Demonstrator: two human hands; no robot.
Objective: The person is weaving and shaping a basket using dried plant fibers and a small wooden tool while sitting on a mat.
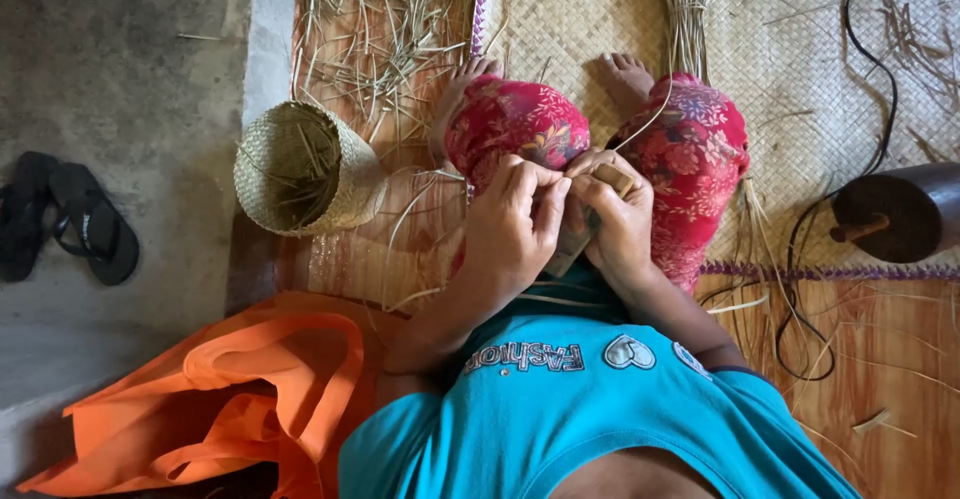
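**Hands pinching a straw strand over the lap**

Left hand point(512, 221) and right hand point(612, 217): fingers closed together, thumbs meeting, pinching a thin straw strand point(655, 111) that runs up past the knees, kept taut for working. Small woven basket point(305, 169): left of the hands, on its side. Woven mat point(800, 69): floor covering beyond the hands. Orange bag point(240, 389): nearer, left. Sandals point(65, 217): far left, on concrete.

Two hands meet in the lap, the left hand point(515, 224) and the right hand point(612, 221), their fingers point(548, 191) pinching one pale straw strand point(650, 119). Left of the fingers lies one woven basket point(305, 169); farther left, two black sandals point(65, 217). Below the fingers to the left sits one orange bag point(235, 399). Right of the fingers stands one dark round pot point(900, 211)
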